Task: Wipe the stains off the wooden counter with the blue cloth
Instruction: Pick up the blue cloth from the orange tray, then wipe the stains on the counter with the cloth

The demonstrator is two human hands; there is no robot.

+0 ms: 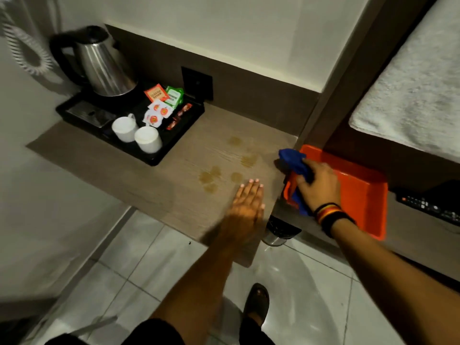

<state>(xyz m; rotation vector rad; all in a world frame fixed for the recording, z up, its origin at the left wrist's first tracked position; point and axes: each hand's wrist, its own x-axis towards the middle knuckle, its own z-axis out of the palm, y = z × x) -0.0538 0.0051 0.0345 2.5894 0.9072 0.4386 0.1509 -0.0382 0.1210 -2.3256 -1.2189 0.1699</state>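
Observation:
Several brownish stains [213, 176] mark the wooden counter [159, 180] near its right end. My left hand [246, 202] lies flat on the counter, fingers together and stretched out, just right of the nearest stains, holding nothing. My right hand [317, 186] grips the blue cloth [293, 161] over the left rim of an orange tray [366, 195] at the counter's right edge. Part of the cloth hangs below my wrist.
A black tray [185, 130] at the back left carries a steel kettle [104, 68], two white cups [137, 135] and sachets. A remote [430, 205] lies right of the orange tray. A metal bin [278, 232] stands on the tiled floor below. White bedding [418, 90] is at the right.

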